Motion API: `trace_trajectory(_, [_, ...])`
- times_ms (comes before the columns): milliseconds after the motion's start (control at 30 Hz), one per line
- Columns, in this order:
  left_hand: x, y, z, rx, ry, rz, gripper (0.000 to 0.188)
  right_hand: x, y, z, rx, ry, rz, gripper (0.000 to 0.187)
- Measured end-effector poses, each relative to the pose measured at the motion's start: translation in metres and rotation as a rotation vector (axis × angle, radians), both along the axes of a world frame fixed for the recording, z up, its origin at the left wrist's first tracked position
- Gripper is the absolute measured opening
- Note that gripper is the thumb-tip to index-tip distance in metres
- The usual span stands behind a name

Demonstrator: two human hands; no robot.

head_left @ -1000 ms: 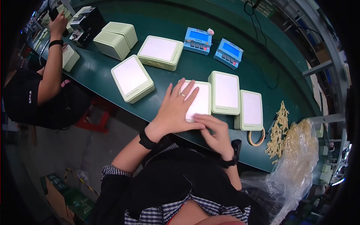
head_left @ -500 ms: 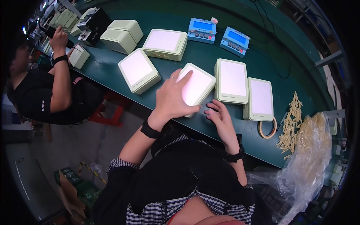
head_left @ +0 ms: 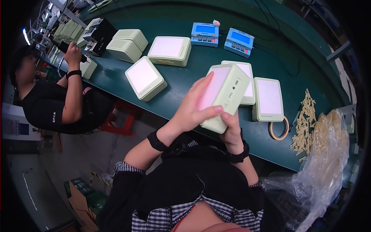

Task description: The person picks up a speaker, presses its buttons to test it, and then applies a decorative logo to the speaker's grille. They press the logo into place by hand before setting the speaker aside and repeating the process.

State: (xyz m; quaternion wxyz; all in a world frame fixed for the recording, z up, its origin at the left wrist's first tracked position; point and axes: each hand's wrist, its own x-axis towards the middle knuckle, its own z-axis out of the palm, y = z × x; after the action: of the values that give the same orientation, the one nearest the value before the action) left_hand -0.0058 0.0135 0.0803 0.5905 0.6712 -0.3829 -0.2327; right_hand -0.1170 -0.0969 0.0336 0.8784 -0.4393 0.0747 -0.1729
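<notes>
Between my two hands a pale green box-shaped device (head_left: 232,91) is held up and tilted. Its glowing pinkish-white panel faces left, and a side with small ports and holes shows. My left hand (head_left: 193,106) grips it across the panel side, thumb on the lower edge. My right hand (head_left: 232,131) clasps the lower end, its fingers mostly hidden behind. Behind it on the green table lies a similar lit device (head_left: 246,71), partly covered. Another lit device (head_left: 267,99) lies to its right. Left of my hands sit two more, a nearer one (head_left: 143,77) and a farther one (head_left: 167,48).
Two blue meters (head_left: 205,34) with screens stand at the back. Tan tape (head_left: 279,129), a pile of small beige parts (head_left: 305,123) and a clear plastic bag (head_left: 324,154) are at right. A co-worker (head_left: 54,92) sits at left near a black fixture (head_left: 99,36).
The device was lying on the table under my left hand, with my right hand beside it. Now both hands hold it raised and tipped, its port side showing.
</notes>
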Motion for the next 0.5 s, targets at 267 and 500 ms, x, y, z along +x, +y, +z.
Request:
trace_trajectory(267, [-0.042, -0.094, -0.031, -0.109, 0.554, -0.579, 0.062, -0.152, -0.026, -0.038, 0.468, -0.233, -0.625, 0.07])
trace_trajectory(500, [-0.197, -0.141, -0.096, -0.239, -0.679, -0.679, 0.066, -0.237, -0.02, -0.016, 0.328, -0.197, -0.925, 0.079])
